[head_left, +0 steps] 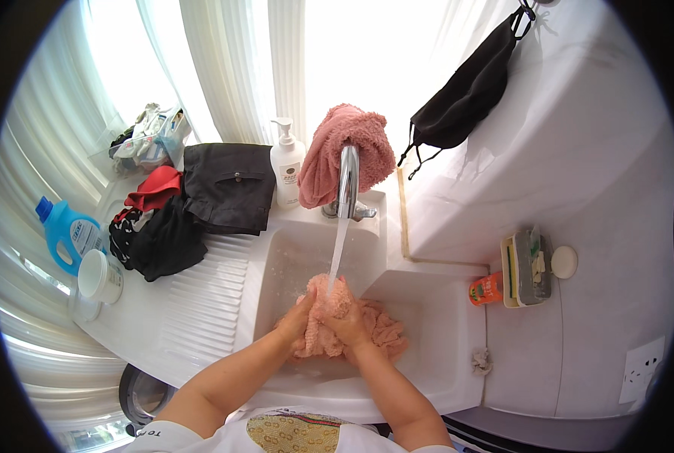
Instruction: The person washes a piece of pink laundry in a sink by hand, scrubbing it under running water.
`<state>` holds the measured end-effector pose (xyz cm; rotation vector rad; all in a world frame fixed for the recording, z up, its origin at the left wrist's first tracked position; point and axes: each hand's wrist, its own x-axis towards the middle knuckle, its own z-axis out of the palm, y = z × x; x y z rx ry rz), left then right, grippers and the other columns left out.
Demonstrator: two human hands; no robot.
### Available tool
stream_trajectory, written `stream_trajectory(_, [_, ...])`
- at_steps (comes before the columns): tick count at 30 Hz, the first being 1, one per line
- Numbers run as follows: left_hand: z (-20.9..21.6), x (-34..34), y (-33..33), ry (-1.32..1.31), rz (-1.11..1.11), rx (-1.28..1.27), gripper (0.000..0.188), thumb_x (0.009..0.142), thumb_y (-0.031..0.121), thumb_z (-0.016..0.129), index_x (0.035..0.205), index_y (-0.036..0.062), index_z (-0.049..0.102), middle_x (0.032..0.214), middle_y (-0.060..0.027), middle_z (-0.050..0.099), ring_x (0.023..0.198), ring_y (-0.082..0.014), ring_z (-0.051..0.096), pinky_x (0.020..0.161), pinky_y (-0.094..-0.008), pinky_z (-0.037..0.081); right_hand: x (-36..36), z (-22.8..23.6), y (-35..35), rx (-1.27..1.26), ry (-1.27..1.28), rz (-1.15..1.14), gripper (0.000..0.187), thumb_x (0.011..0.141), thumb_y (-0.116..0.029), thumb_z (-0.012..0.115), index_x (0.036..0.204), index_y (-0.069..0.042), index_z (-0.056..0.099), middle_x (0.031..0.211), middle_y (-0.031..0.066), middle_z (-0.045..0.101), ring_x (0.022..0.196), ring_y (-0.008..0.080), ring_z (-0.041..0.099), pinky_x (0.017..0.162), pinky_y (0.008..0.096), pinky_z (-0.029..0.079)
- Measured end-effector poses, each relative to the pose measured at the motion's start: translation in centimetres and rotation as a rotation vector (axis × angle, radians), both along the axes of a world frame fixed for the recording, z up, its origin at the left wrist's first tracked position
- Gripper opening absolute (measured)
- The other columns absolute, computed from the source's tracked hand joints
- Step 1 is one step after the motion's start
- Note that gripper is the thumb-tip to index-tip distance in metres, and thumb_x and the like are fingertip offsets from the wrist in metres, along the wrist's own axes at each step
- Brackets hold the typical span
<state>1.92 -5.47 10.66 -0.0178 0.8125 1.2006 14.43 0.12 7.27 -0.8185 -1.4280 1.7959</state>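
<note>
trailing, crumpled, fluffy peach-pink cloth (320,338)

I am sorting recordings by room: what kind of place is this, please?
Probably a home laundry corner: a sink with a ribbed washboard, a pile of clothes, and pink cloth held under running water.

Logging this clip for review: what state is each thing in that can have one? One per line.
Faucet: on, water running
Peach cloth: bunched, under the stream
Left hand: holding the peach cloth
Right hand: holding the peach cloth
Pink towel: draped over the faucet
White pump bottle: upright
Blue bottle: capped
Black mask: hanging
</note>
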Motion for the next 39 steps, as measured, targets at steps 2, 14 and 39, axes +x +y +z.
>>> stream_trajectory(2, [-0.4, 0.1, 0.0, 0.051, 0.052, -0.04, 0.054, 0.095, 0.047, 0.048, 0.128, 0.0035, 0.046, 0.123, -0.0185, 0.054, 0.111, -0.0332, 0.056, 0.091, -0.0462, 0.052, -0.2, 0.1, -0.1, 0.02, 0.006, 0.001, 0.063, 0.075, -0.013, 0.079, 0.127, 0.001, 0.047, 0.121, 0.0093, 0.057, 0.109, 0.018, 0.055, 0.094, 0.0303, 0.046])
stream_trajectory(14, [-2.2, -0.2, -0.5, 0.478, -0.038, -0.228, 0.037, 0.094, 0.03, 0.049, 0.112, -0.0019, 0.055, 0.102, -0.0166, 0.062, 0.091, -0.0258, 0.063, 0.075, -0.0356, 0.055, -0.3, -1.3, -1.2, 0.237, -0.185, -0.145, 0.021, 0.077, -0.012, 0.075, 0.092, 0.0, 0.068, 0.087, 0.0076, 0.068, 0.079, 0.0136, 0.062, 0.073, 0.0289, 0.051])
stream_trajectory(39, [-1.6, -5.6, 0.3, 0.734, -0.542, 0.266, 0.051, 0.069, 0.007, 0.072, 0.118, -0.0005, 0.058, 0.114, -0.0097, 0.062, 0.11, -0.0217, 0.055, 0.095, -0.0312, 0.042, 4.4, 3.0, 2.7, 0.343, -0.184, 0.232, 0.064, 0.068, -0.02, 0.081, 0.124, 0.002, 0.056, 0.12, 0.0106, 0.06, 0.111, 0.0216, 0.056, 0.097, 0.0346, 0.043])
